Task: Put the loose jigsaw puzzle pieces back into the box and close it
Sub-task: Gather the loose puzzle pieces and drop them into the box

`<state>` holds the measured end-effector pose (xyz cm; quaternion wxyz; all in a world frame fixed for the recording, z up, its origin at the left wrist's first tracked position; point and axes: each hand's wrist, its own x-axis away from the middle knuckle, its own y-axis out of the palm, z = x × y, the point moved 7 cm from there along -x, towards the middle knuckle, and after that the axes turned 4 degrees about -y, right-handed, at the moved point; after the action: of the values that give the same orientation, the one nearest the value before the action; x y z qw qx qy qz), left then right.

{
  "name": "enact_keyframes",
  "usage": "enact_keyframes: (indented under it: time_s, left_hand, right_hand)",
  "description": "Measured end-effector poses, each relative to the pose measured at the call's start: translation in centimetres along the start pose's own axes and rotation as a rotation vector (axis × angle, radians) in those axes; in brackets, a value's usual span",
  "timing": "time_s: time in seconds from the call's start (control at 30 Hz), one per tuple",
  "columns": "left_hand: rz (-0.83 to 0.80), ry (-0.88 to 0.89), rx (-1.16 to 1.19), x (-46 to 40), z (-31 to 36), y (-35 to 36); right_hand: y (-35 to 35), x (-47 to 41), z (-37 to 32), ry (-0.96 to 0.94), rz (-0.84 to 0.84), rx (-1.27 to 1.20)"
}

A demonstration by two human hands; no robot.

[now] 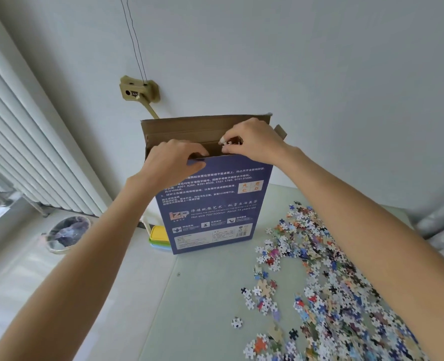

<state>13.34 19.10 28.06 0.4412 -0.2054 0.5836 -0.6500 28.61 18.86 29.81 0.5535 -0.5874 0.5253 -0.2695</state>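
Upright box (210, 204) blocking desk's (202, 308) far edge, puzzle pieces (327, 282) crowding right side, bare desk left of them

Both hands (174, 160) at upright box's (213, 204) open top, puzzle pieces (327, 277) alongside.

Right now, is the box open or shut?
Open. The box stands upright with its brown flap raised. The left hand holds its front edge; the right hand holds pieces over the opening.
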Motion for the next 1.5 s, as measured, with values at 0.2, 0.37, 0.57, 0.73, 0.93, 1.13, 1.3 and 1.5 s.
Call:
enact_keyframes:
  time_s: [0.2, 0.37, 0.57, 0.73, 0.93, 1.13, 1.3, 1.5]
  left_hand:
    - [0.116, 0.019, 0.087, 0.7, 0.1, -0.4]
    - [0.149, 0.015, 0.105, 1.0, 0.0, -0.3]
    - [0.176, 0.013, 0.104, 1.2, 0.0, -0.3]
    - [0.194, 0.026, 0.129, 1.2, -0.1, -0.2]
    - [0.395, 0.111, 0.087, 2.9, 1.2, -0.9]
    - [0.476, 0.247, 0.191, 9.5, 6.2, 2.0]
    - [0.035, 0.096, 0.379, 17.2, 9.1, 11.8]
    - [-0.719, -0.189, 0.268, 29.4, 11.3, 24.5]
  right_hand:
    - [0.4, -0.3, -0.6, 0.084, 0.139, 0.073]
    - [1.2, 0.2, -0.4, 0.217, 0.254, 0.011]
    - [1.1, 0.6, -0.3, 0.309, 0.328, -0.124]
    - [1.6, 1.3, -0.3, 0.287, 0.319, 0.001]
    - [0.7, 4.5, -2.4, 0.041, 0.429, -0.091]
    - [2.9, 15.5, -3.0, 0.06, 0.396, -0.036]
    - [10.1, 28.8, -1.3, 0.364, 0.073, -0.131]
    - [17.2, 43.4, -1.0, 0.546, -0.301, -0.203]
